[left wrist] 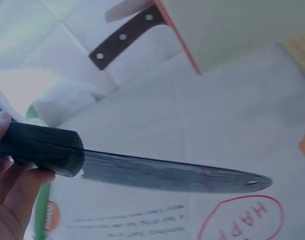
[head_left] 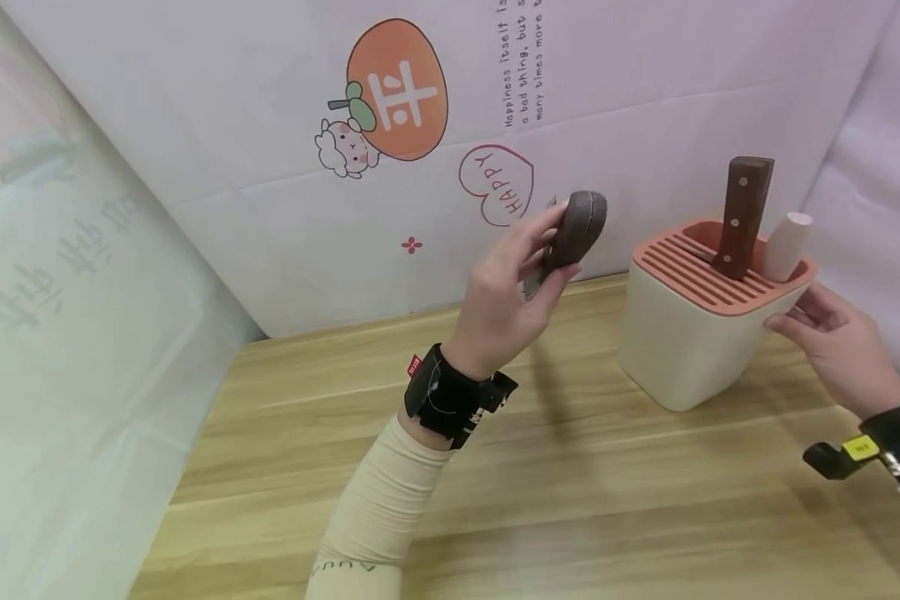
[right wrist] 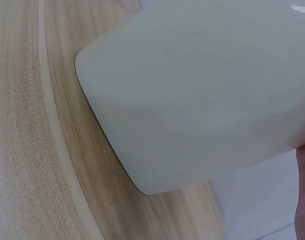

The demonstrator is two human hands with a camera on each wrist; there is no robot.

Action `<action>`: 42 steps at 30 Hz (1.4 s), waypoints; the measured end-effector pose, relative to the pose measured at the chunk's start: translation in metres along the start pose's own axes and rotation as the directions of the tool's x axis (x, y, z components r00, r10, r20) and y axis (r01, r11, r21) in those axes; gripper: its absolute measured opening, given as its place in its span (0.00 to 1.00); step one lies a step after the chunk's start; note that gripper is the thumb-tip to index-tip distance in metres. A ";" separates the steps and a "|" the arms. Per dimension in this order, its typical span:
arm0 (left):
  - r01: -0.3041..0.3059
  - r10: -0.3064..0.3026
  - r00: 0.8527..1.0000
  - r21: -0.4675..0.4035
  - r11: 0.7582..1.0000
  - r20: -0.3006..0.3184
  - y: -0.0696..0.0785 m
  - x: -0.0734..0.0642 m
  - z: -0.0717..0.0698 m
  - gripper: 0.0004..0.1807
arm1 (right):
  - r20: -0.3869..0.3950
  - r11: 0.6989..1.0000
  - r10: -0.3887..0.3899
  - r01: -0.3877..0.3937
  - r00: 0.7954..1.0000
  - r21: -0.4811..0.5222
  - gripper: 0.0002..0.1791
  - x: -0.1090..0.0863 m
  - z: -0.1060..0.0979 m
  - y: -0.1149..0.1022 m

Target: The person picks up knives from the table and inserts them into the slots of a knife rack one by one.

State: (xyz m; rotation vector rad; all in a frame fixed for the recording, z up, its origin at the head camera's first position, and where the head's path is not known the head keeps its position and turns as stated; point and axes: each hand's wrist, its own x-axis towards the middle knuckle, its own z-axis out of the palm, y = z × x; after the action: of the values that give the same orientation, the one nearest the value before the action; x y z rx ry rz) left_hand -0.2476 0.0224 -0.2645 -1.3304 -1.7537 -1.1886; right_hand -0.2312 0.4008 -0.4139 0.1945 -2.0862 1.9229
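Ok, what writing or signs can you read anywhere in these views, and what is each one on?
"HAPPY": inside the red heart outline on the backdrop sheet.
"Happiness itself is", "a bad thing, but s", "many times more t": small print on that sheet, cut off at the top edge.
White character on the orange fruit drawing: not legible to me.
Red wrist tag, yellow tag: too small.

A staged kitchen-like tabletop: knife block [head_left: 690,333] on wood table [head_left: 570,500], cartoon backdrop [head_left: 397,92].
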 end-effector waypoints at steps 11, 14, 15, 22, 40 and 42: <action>-0.089 0.052 0.960 -0.124 0.988 -0.274 0.044 0.052 0.000 0.28 | -0.040 0.954 0.046 -0.056 0.998 -0.295 0.34 -0.001 -0.001 -0.002; -0.037 -0.057 0.949 -0.291 0.956 -0.309 0.053 0.066 0.009 0.29 | -0.074 0.921 0.059 -0.083 0.995 -0.381 0.32 -0.008 -0.002 0.002; -0.020 -0.091 0.947 -0.341 0.940 -0.308 0.055 0.070 0.013 0.30 | -0.082 0.914 0.061 -0.089 0.995 -0.397 0.32 -0.011 -0.003 0.003; 0.025 -0.159 0.954 -0.459 0.888 -0.256 0.067 0.080 0.046 0.31 | -0.118 0.910 0.069 -0.111 0.991 -0.400 0.32 -0.032 -0.005 0.012; 0.543 -0.631 0.763 -0.390 0.744 -0.142 0.050 0.100 0.065 0.30 | -0.063 0.901 0.050 -0.072 0.997 -0.428 0.34 -0.010 0.003 -0.005; 0.565 -0.651 0.746 -0.383 0.731 -0.139 0.049 0.104 0.067 0.30 | -0.056 0.907 0.052 -0.070 0.997 -0.416 0.34 -0.007 0.004 -0.007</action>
State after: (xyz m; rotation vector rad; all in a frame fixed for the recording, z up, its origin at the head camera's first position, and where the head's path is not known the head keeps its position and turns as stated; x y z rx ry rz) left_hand -0.2284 0.1286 -0.1857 -0.6769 -1.9121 -1.9931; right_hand -0.2226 0.3956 -0.4098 -0.0084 -2.4366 1.4435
